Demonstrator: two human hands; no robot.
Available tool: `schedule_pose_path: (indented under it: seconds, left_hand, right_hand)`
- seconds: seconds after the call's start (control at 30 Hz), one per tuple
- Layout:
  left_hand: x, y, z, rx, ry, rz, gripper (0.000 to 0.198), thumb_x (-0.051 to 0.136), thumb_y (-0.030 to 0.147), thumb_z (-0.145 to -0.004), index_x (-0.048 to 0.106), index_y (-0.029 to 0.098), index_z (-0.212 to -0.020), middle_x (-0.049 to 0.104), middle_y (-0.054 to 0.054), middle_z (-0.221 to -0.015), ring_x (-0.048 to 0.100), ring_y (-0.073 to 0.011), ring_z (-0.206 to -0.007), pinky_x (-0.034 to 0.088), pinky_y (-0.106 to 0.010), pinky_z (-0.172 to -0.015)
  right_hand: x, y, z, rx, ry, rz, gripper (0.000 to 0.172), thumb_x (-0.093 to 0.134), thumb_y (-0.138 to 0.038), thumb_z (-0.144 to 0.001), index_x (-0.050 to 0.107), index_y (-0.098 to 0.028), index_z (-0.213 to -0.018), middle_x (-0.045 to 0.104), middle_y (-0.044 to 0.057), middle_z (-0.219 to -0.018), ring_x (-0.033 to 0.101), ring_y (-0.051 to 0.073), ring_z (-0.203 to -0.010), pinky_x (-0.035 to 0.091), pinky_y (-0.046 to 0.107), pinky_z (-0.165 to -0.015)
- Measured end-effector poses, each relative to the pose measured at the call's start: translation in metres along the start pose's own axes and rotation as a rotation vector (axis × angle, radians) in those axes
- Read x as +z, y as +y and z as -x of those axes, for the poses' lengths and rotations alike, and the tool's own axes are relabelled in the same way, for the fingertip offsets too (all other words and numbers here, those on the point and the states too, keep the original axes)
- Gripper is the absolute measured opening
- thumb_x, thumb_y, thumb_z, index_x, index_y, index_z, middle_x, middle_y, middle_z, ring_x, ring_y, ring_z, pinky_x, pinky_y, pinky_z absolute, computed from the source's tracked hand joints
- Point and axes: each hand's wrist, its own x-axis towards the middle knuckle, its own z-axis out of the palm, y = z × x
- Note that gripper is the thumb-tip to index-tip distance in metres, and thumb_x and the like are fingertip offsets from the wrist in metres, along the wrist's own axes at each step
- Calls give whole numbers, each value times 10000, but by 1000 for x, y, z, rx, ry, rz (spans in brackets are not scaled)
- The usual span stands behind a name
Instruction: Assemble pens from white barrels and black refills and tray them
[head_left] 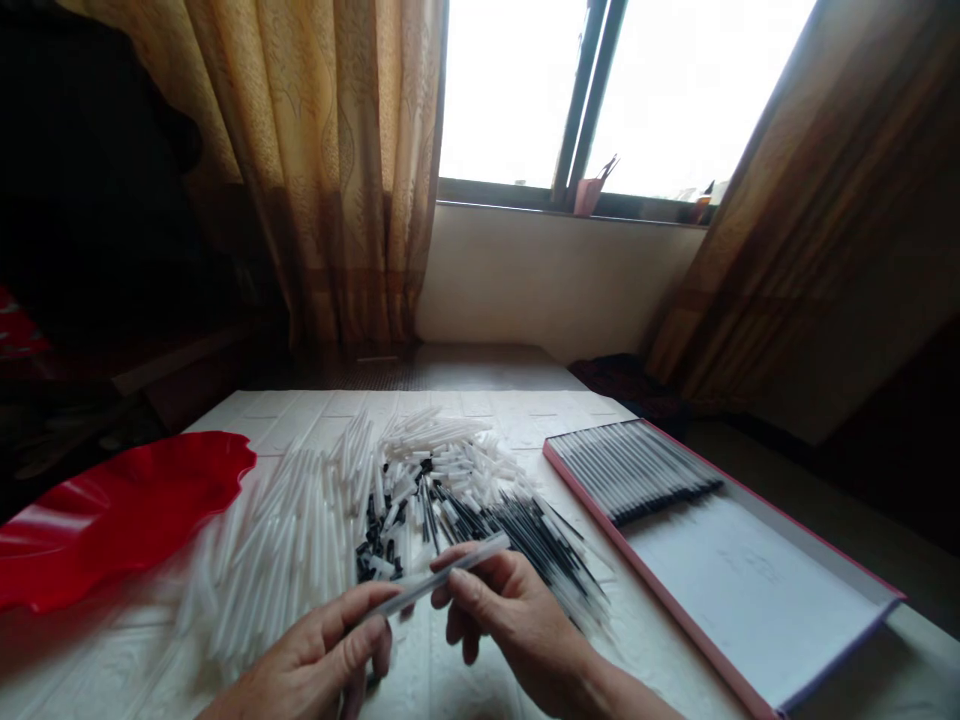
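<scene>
Between my two hands lies a translucent pen barrel, tilted up to the right. My left hand pinches its lower left end, while my right hand grips it near the upper right end with thumb and forefinger. Just beyond my hands is a heap of small black and whitish plastic pieces. Dark thin pen refills lie beside it, behind my right hand. Many loose translucent barrels spread over the table to the left, some blurred.
To the right, a shallow pink-edged box holds a row of pens at its far end. A red wavy-edged tray stands at the left. All rest on a white brick-patterned tabletop, with curtains and a window behind.
</scene>
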Motion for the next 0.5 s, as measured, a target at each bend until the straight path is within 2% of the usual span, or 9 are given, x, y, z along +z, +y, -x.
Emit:
schedule_pose_path:
  seconds: [0.17, 0.33, 0.43, 0.5]
  left_hand:
    - [-2, 0, 0, -12, -9, 28, 602, 643, 747, -755, 593, 215, -1032, 399, 103, -516, 251, -54, -385, 159, -186, -385]
    - [2, 2, -3, 1, 1, 104, 597, 677, 752, -719, 549, 215, -946, 413, 106, -559, 259, -35, -410, 148, -173, -404]
    - [-3, 5, -4, -5, -9, 29, 619, 627, 791, -722, 561, 219, -949, 393, 101, -561, 261, -47, -429, 150, -159, -393]
    - [-8, 5, -5, 32, -17, -74, 618, 595, 803, -735, 570, 221, -940, 383, 99, -563, 278, -53, -438, 179, -147, -389]
  right_hand:
    - [-1, 1, -2, -12, -25, -7, 499, 838, -548, -659, 707, -131, -898, 659, 7, -700, 581, 83, -519, 416, 171, -440]
    - [-2, 5, -2, 22, -132, 6, 482, 857, -496, -651, 718, -123, -924, 673, 16, -708, 606, 92, -533, 441, 171, -445]
    - [-9, -5, -3, 47, -188, 45, 573, 890, -461, -593, 701, -137, -1027, 689, 39, -787, 640, 127, -604, 476, 197, -477]
    - [-15, -17, -3, 32, -160, 165, 591, 840, -496, -633, 683, -160, -1092, 690, 50, -870, 650, 142, -657, 476, 205, -494]
